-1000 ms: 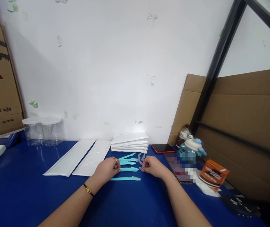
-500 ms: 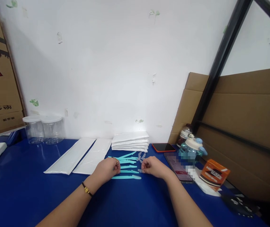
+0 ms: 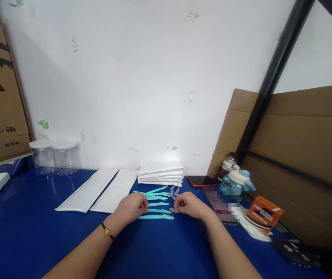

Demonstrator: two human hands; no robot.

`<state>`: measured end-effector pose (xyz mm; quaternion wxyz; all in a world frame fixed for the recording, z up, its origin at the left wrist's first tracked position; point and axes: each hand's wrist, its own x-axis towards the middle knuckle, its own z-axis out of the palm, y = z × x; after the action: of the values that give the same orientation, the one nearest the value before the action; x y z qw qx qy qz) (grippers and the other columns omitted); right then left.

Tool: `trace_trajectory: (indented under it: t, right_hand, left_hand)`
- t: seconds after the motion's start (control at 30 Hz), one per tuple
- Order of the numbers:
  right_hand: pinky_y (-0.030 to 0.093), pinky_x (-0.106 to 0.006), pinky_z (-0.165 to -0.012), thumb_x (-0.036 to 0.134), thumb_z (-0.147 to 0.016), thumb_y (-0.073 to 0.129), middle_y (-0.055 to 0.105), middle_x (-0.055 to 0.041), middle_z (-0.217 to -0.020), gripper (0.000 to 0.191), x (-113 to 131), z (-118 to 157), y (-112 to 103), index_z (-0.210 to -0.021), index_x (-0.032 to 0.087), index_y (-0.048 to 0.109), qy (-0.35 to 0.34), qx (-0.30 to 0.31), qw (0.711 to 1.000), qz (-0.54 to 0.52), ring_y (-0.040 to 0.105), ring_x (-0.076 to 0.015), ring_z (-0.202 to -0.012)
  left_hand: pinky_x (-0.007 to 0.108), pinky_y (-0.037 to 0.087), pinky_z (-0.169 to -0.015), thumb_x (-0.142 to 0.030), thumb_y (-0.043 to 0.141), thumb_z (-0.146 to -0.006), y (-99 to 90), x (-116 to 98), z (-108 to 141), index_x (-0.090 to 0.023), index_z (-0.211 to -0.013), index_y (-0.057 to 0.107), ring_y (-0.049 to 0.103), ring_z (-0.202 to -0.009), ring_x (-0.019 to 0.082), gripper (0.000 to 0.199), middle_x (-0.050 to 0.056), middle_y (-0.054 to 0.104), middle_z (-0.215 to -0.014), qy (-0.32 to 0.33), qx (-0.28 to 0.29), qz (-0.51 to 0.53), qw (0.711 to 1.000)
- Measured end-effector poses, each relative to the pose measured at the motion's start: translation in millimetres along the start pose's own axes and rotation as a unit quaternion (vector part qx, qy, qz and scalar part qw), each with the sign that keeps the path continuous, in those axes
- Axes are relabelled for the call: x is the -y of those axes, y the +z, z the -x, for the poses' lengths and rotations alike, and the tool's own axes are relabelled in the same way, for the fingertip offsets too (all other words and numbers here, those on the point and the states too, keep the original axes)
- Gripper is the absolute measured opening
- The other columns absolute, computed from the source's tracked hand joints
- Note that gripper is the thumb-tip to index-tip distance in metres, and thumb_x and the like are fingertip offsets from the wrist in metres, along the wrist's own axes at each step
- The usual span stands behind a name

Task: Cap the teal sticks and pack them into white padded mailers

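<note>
My left hand [image 3: 135, 205] pinches the handle end of a teal eyebrow razor [image 3: 158, 211], whose head points right. Facing it, my right hand [image 3: 187, 203] has its fingers closed on a small clear blade cap [image 3: 172, 210]. The cap sits right at the razor's tip; whether it is around the tip or just beside it I cannot tell. Nearer me lies another teal razor [image 3: 161, 217], and several more teal razors [image 3: 156, 195] are spread and overlapping beyond my hands. A few loose clear caps [image 3: 172, 190] rest at the right ends of those razors.
White padded mailers [image 3: 87, 190] lie left of my hands, and a stack of them [image 3: 160, 174] stands against the wall. To the right are a phone [image 3: 201, 181], a larger dark device [image 3: 220, 207], a blue bottle [image 3: 236, 184] and an orange box [image 3: 264, 215]. Clear jars [image 3: 66, 159] stand back left.
Both hands keep the same grip and place at the razor and cap. Only the camera view has shifted very slightly.
</note>
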<state>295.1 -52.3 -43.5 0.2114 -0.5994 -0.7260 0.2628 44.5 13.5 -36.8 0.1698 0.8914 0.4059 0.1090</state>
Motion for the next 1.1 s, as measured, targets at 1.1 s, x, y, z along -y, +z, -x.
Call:
trace_trajectory:
  t: [1.1]
  right_hand:
    - [0.034,-0.019,-0.05,0.014,-0.068,0.055,0.063,-0.0019,-0.062,0.009,-13,0,-6,-0.063,0.016,0.063,0.008,-0.093,0.985,0.142,0.054,-0.0117,-0.056]
  left_hand:
    - [0.024,0.036,-0.06,-0.024,0.047,-0.078,4.1,4,-8,-0.021,-0.073,0.062,0.056,-0.07,0.015,0.016,0.001,0.062,-0.079,0.029,-0.037,-0.048,0.998]
